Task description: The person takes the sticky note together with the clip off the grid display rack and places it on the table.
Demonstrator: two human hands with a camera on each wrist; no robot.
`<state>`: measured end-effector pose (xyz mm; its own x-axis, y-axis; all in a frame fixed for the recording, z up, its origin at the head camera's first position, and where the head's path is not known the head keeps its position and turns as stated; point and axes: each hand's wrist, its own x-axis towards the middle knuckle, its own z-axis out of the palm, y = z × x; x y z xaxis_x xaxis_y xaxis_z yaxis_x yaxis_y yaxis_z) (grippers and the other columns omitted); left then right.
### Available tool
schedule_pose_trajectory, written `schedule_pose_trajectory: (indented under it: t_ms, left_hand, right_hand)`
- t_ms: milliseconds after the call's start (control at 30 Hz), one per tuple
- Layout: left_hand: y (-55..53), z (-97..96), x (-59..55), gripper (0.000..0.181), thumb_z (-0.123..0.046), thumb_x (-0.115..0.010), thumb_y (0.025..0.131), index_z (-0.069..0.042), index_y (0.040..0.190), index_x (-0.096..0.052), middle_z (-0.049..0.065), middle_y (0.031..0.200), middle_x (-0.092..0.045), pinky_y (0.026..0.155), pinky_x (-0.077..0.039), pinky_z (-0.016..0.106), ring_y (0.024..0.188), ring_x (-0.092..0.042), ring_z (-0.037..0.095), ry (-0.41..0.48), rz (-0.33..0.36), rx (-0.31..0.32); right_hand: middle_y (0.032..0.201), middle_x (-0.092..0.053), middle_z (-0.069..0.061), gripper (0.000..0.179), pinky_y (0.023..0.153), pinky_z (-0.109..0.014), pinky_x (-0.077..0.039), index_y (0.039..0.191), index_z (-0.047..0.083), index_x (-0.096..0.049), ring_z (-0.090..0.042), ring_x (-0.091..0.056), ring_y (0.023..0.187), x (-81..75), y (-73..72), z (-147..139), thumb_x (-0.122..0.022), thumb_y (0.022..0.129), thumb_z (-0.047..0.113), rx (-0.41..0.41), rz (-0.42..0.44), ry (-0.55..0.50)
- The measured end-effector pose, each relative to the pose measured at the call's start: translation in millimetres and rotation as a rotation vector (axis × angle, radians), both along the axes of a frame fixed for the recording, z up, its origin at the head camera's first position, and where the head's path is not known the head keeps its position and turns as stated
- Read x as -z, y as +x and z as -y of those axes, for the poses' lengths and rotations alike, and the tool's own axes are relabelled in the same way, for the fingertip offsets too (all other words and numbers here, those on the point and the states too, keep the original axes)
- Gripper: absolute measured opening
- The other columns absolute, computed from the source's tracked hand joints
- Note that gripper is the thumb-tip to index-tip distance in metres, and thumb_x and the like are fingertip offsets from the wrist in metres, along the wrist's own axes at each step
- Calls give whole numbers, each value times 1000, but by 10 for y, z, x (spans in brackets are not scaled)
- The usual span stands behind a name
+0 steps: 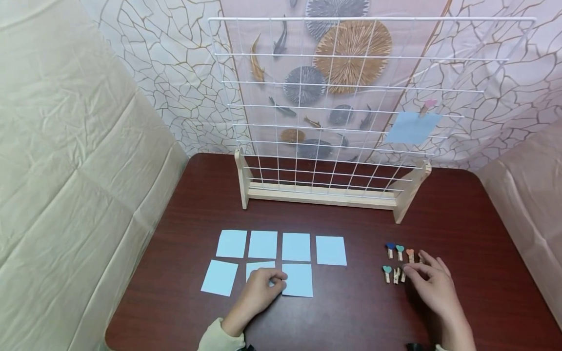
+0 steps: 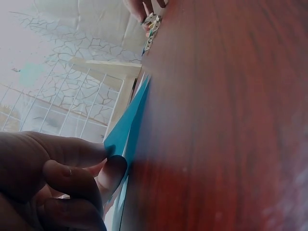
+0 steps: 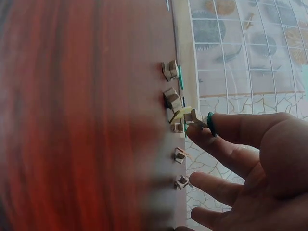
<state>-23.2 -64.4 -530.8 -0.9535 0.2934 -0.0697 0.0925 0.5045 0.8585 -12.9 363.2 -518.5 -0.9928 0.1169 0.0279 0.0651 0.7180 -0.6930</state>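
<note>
My left hand (image 1: pixel 263 290) pinches the left edge of a light-blue paper square (image 1: pixel 298 280) between thumb and finger. In the left wrist view, the held sheet (image 2: pixel 129 118) tilts up off the table. Over at the right, my right hand (image 1: pixel 432 282) pinches a small wooden clothespin (image 3: pixel 193 117) with a dark green heart, lifted just above the tabletop. Other mini clothespins with coloured hearts lie beside that hand, among them a blue-heart one (image 1: pixel 390 250) and a green-heart one (image 1: pixel 387 274). The remaining fingers of the right hand are spread.
A white wire grid (image 1: pixel 300 87) stands in a wooden base (image 1: pixel 320 196) at the back. One blue paper (image 1: pixel 412 127) hangs on its right side from a pink-heart clothespin (image 1: pixel 427 106). Several more paper squares (image 1: pixel 262 244) lie in two rows on the brown table (image 1: pixel 351 312).
</note>
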Motion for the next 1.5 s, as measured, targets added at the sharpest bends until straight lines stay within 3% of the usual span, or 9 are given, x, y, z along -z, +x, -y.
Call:
schedule_pose_trajectory:
  t_ms: [333,833,1033,1133,1200,1300,1400,1433,1500]
  left_hand:
    - [-11,-10,22,15,0,-71,94,-1,107,-81,-5,82,-75,66,-49,24,58,-50,1,-22,-12,21]
    - [-17,-31,-14,20,1,-68,95,1,111,-79,-7,79,-70,71,-49,26,56,-43,1,-85,-23,64]
    - [-13,-43,-46,21,2,-68,95,0,112,-80,-8,79,-68,72,-49,27,56,-39,2,-108,-51,70]
    - [-14,-51,-57,21,3,-69,95,-1,112,-80,-9,79,-67,72,-49,27,59,-43,1,-109,-72,71]
    - [-17,-55,-58,20,2,-70,94,-2,111,-80,-9,79,-66,72,-49,26,61,-45,1,-108,-84,72]
    - [-24,-59,-55,18,-1,-71,95,-4,110,-80,-12,79,-66,71,-49,25,61,-47,0,-101,-87,71]
    - [-25,-61,-57,16,-6,-72,97,-6,110,-80,-14,79,-67,69,-49,24,58,-47,-1,-81,-76,77]
    - [-26,-62,-60,15,-8,-72,97,-7,110,-80,-14,80,-68,68,-50,23,57,-47,-2,-69,-70,82]
    - [-29,-68,-72,14,-10,-72,99,-7,110,-80,-14,81,-70,67,-50,22,57,-49,-2,-38,-58,91]
  right_hand:
    - [152,-39,-44,28,120,-73,-10,108,-14,-74,-69,-17,146,3,0,-25,-69,102,12,-11,32,35]
    - [149,-40,-46,27,122,-69,-10,111,-13,-74,-66,-20,147,48,-3,-35,-69,102,12,-42,14,53]
    - [149,-44,-43,30,118,-74,-16,115,-10,-73,-68,-27,143,20,16,-35,-66,105,17,3,-11,33]
    - [147,-50,-39,28,110,-75,-27,115,-8,-74,-65,-39,138,-21,3,-21,-66,105,17,61,-39,39]
    - [145,-56,-34,27,107,-65,-38,114,-6,-75,-58,-48,135,-60,-14,2,-68,104,18,106,-65,51]
    - [140,-63,-27,23,92,-33,-48,112,-2,-78,-17,-66,117,-122,-50,26,-71,103,18,148,-126,74]
    - [136,-67,-23,20,74,-12,-40,111,0,-79,17,-52,94,-188,-100,37,-72,102,16,166,-186,72]
    - [136,-67,-23,19,72,-10,-40,112,-1,-79,24,-46,90,-214,-116,38,-72,102,15,169,-202,57]
    - [135,-67,-24,20,72,-6,-40,113,-2,-78,25,-48,88,-270,-154,45,-71,102,13,173,-228,27]
